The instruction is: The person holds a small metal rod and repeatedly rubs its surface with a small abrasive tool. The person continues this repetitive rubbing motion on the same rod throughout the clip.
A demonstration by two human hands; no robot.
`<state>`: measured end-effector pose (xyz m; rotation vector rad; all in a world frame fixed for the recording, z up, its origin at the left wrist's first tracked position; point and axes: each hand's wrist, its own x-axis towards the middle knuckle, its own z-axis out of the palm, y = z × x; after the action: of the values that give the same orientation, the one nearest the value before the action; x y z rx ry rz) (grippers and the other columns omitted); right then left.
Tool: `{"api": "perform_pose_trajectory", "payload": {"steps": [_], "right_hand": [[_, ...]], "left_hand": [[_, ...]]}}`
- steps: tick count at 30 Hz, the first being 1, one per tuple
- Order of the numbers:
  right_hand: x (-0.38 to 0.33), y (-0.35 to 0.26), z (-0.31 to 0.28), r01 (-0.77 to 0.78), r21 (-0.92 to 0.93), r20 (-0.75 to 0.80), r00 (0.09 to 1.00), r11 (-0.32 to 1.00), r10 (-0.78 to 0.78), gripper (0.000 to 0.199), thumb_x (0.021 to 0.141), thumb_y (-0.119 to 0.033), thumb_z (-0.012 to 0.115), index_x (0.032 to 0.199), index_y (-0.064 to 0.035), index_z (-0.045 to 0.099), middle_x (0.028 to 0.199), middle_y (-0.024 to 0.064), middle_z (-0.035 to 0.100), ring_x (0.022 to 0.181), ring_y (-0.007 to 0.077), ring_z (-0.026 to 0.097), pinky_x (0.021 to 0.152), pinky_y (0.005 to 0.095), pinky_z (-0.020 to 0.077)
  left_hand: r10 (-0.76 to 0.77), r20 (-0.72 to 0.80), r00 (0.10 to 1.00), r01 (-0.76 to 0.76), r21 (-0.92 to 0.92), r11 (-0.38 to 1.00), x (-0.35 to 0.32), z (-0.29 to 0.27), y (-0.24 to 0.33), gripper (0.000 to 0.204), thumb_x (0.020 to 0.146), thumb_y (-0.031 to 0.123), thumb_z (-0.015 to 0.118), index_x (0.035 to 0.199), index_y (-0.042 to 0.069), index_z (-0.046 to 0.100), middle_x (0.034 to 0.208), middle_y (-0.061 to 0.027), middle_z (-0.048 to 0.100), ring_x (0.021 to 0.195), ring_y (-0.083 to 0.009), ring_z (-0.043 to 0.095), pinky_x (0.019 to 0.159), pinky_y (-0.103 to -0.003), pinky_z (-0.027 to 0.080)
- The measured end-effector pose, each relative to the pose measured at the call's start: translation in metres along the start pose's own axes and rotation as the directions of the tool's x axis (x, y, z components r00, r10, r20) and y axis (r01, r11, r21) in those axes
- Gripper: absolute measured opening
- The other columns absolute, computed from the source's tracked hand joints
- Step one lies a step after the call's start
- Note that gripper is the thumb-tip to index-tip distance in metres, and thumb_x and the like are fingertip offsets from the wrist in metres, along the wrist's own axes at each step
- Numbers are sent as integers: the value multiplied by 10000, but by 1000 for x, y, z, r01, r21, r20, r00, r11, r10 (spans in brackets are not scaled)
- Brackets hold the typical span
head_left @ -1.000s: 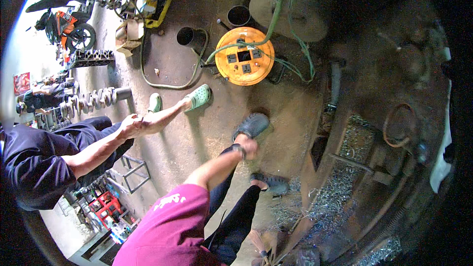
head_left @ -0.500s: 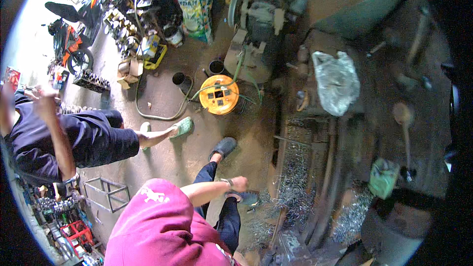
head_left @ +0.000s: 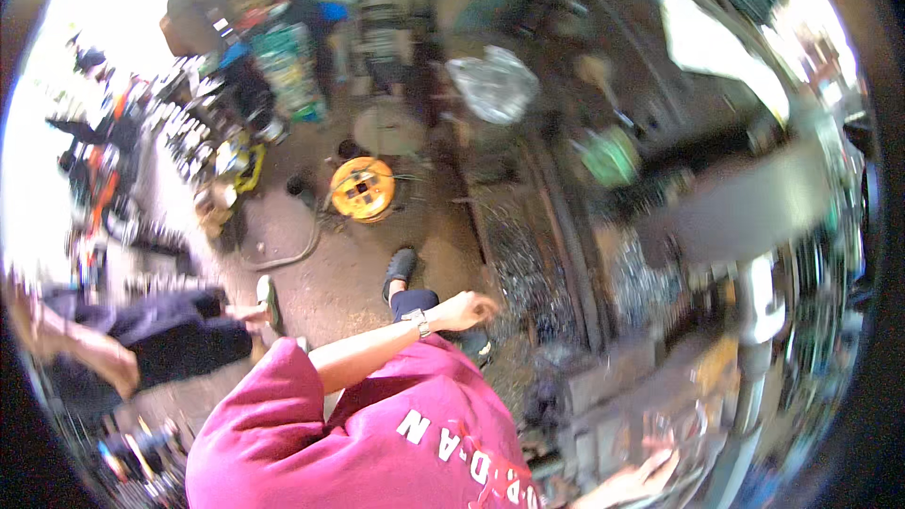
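My left hand point(head_left: 467, 311) hangs in front of my magenta shirt point(head_left: 377, 424), a metal-band watch point(head_left: 418, 321) on its wrist. Its fingers are curled in loosely and nothing shows in them. At the lower right my right hand point(head_left: 646, 479) reaches out with fingers extended, blurred by motion. It is close to the grey metal body of a machine point(head_left: 613, 382); whether it touches the machine I cannot tell. Beside my left hand, metal shavings point(head_left: 533, 273) lie along the dark machine bed point(head_left: 570, 264).
A yellow cable reel point(head_left: 362, 190) stands on the floor ahead. A clear plastic bag point(head_left: 495, 85) and a green bag point(head_left: 608, 155) lie on the dark machine. At the left is another person in dark shorts point(head_left: 189, 330). A hose point(head_left: 283, 262) curves across the floor.
My view has swung to the right and blurred. The machine's near end and my right hand have come into sight. My left hand remains curled in front of me.
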<state>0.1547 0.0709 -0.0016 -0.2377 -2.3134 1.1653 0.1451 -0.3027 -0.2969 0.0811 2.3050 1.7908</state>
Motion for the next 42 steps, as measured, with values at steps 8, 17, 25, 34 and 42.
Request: {"api": "perform_pose_trajectory", "payload": {"steps": [8,17,25,34,42], "right_hand": [[-24,27,-61,-218,-57,-21,976,974,217,188,948,-101,716,1079,32,739,778,81,714,639,105,636,588,263,486],[-38,-19,-52,-347,-182,-219,926,920,307,142,964,-108,718,1037,10,746,656,65,651,590,90,587,577,266,463],[-40,-57,-10,-569,-135,-341,795,811,501,245,965,-255,721,1078,-39,751,962,176,751,855,350,702,827,420,515],[-43,-76,19,-490,38,-561,711,871,424,201,975,-87,697,1113,56,725,850,63,732,796,96,670,718,266,535],[-4,-22,14,-170,262,-949,134,950,286,237,1045,-211,613,1021,0,716,801,19,637,663,71,519,602,231,417]], "left_hand": [[198,300,933,-142,-197,970,77,54,251,288,1035,83,598,1309,32,670,1133,-91,735,1065,-166,678,933,-316,535],[630,616,474,-639,-251,727,139,146,381,260,950,12,658,1201,37,722,1098,-117,716,1058,-250,682,931,-355,529],[569,785,246,-653,-300,696,180,163,393,158,910,-5,676,1062,-6,720,996,-141,704,929,-301,689,836,-370,538],[621,766,165,-582,-433,688,200,173,376,192,873,-131,609,1034,-64,690,992,-128,710,922,-227,687,831,-304,545],[673,724,151,-601,-473,644,200,174,373,179,851,-119,647,1012,-64,702,955,-133,714,878,-237,692,821,-318,551]]}}
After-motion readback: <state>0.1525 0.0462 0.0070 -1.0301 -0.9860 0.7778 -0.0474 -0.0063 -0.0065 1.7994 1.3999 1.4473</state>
